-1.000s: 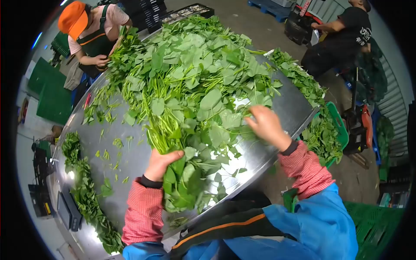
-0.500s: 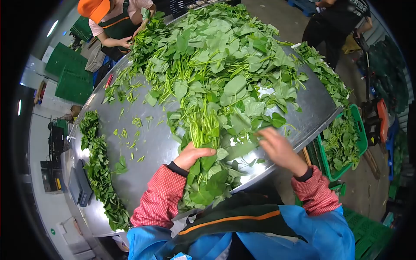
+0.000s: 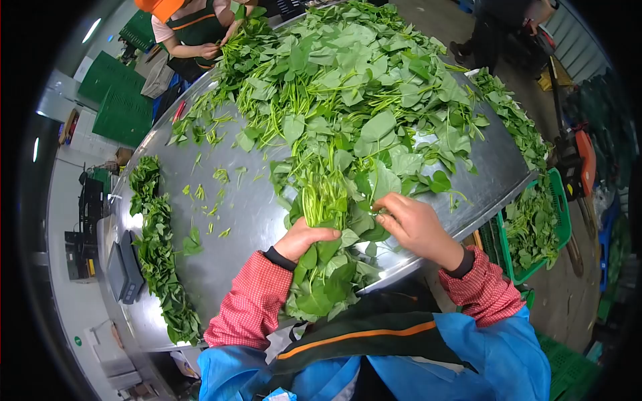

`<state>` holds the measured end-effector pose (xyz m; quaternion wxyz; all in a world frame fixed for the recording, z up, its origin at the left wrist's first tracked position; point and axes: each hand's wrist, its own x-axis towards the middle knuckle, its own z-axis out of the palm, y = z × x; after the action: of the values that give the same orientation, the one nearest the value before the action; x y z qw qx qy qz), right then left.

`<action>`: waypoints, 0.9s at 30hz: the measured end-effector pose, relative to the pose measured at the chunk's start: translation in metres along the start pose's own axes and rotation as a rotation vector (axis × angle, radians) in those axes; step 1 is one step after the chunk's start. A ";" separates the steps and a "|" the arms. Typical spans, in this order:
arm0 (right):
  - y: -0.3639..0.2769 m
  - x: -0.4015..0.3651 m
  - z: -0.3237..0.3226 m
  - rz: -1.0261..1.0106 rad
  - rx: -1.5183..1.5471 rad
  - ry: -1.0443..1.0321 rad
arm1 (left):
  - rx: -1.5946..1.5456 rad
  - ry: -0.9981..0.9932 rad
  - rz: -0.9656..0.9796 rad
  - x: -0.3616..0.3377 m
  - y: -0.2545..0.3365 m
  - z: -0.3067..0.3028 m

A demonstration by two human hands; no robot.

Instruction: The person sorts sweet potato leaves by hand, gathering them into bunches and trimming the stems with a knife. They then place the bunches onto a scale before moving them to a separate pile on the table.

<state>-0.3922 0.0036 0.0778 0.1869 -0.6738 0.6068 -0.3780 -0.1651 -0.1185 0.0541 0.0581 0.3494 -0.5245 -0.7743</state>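
A bunch of leafy green stems is gripped in my left hand, its pale stem ends pointing away from me and its leaves hanging toward my apron. Just right of the bunch, my right hand has thumb and fingers pressed together at the edge of some leaves; what they pinch is too small to make out. Beyond both hands a large heap of loose greens covers much of the metal table.
A row of bundled greens lies at the left, beside a grey scale. A green crate of greens stands at the right. A co-worker in an orange cap handles greens at the far left; another person stands behind.
My right hand has moved left toward the bunch, and its fingers have closed. My left hand keeps its grip. The view has shifted slightly.
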 end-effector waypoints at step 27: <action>0.024 0.005 0.038 -0.162 -0.393 0.148 | 1.084 0.396 0.149 -0.008 0.033 0.034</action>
<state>-0.3808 -0.0138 0.0381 -0.0240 -0.7144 0.6245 -0.3146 -0.1885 -0.1033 0.0933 0.0223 0.4297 -0.8483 -0.3087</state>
